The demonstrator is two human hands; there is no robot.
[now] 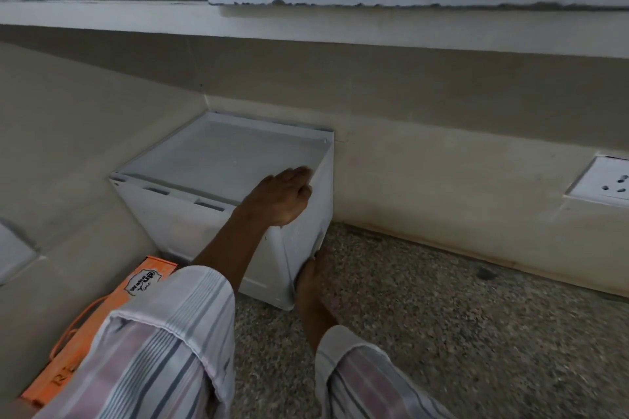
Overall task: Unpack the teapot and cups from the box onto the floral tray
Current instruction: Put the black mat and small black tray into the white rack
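Left hand: our left hand (279, 197) lies on the top right edge of the white box (218, 180), palm down, fingers held together and bent loosely over the rim; they press on the lid and clasp nothing.
Right hand: our right hand (310, 277) is set against the lower right corner of the same box, near the floor; the fingers are tucked against the box side and we cannot tell how far they curl or whether they grip.
White box: it stands in the corner where two walls meet, lid shut, its back against the wall.
Teapot and cups: none to be seen; the lid hides whatever is inside.
Orange box: an orange carton (98, 323) with a black printed badge lies on the floor just left of the white box, partly covered by our left sleeve (163, 343).
Sleeves: both are striped, pale pink and grey.
Floor: speckled stone (459, 333), bare to the right.
Wall socket: a white socket (602, 182) sits on the wall well to the right.
Obstruction: our left forearm crosses the front of the white box.
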